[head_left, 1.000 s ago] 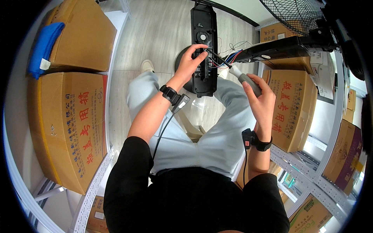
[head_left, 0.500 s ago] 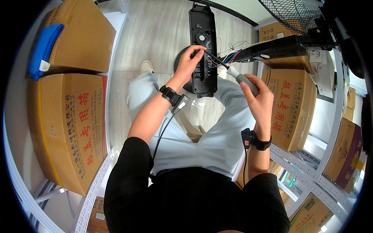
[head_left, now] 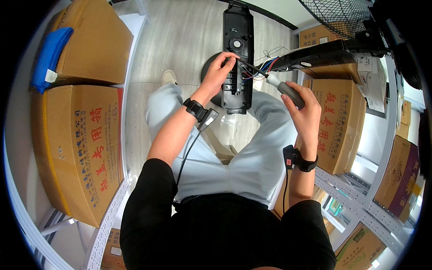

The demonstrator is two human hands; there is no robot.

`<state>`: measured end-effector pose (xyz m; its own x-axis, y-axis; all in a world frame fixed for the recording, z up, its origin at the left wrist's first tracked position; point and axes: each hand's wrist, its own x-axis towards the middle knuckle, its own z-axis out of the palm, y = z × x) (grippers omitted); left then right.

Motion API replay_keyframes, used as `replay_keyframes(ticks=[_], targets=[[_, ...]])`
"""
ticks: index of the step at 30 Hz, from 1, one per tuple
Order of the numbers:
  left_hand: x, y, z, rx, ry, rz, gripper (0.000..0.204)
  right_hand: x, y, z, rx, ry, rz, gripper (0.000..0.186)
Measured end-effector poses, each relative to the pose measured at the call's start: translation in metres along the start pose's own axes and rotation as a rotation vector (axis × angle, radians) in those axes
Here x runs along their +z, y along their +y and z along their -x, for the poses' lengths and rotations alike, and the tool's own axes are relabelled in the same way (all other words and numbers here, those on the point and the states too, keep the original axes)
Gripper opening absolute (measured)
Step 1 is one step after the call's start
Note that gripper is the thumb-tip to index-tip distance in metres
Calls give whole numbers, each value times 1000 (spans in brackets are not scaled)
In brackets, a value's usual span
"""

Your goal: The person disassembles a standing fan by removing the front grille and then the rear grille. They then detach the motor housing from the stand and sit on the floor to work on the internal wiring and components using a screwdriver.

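Far left of the frame: blue cloth (head_left: pixel 51 58) on the shelf side, big carton (head_left: pixel 83 148) below it. Both well apart from the hands; little risk from them, I judge.

Left of centre: cable (head_left: pixel 184 157) hanging slack from the left wrist strap (head_left: pixel 193 109). A wide swing of that arm could snag it.

Upper centre: left hand (head_left: pixel 218 74) over the housing (head_left: pixel 245 50), thumb and forefinger drawn together at the tip end of the screwdriver. Cannot tell whether they pinch the shaft or some small part (the fingers hide the very tip). Main worry here: a slip under pressure could send the tip into those fingers.

The black housing stands lengthwise in front of the knees, open side showing, round base (head_left: pixel 208 63) partly behind it. If it is poorly braced, a sideways push could rock it.

Just right of it: coloured wires (head_left: pixel 273 64), close beside the shaft. A careless sweep could catch or tug one loose.

Right of centre: right hand (head_left: pixel 307 105) wrapped round the grey handle of the screwdriver (head_left: pixel 290 93), shaft slanting to upper left. Slanted driving could make the tip skid.

Upper right: dark column (head_left: pixel 324 56), mesh guard (head_left: pixel 337 18) above; a knock there might strain the wires.
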<state>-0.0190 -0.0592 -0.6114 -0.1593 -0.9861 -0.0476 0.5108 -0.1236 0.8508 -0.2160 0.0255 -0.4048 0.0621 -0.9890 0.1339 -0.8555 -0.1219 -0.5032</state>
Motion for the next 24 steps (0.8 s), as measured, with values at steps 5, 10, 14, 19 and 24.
replay_keyframes(ticks=[5, 10, 14, 19, 24], targets=[[1, -3, 0, -4, 10, 27, 14, 4, 1, 2, 75, -12, -63, 31], [0, -6, -1, 65, 27, -23, 14, 5, -2, 1, 143, -22, -86, 31], [-1, -8, -2, 53, 20, -1, 15, 5, -1, 0, 129, -23, -79, 32], [-1, -6, -2, 61, -11, -12, 15, 3, -4, 1, 10, 18, -28, 31], [-2, -7, -3, 109, -18, -85, 16, 2, -6, 0, -166, 82, 72, 32]])
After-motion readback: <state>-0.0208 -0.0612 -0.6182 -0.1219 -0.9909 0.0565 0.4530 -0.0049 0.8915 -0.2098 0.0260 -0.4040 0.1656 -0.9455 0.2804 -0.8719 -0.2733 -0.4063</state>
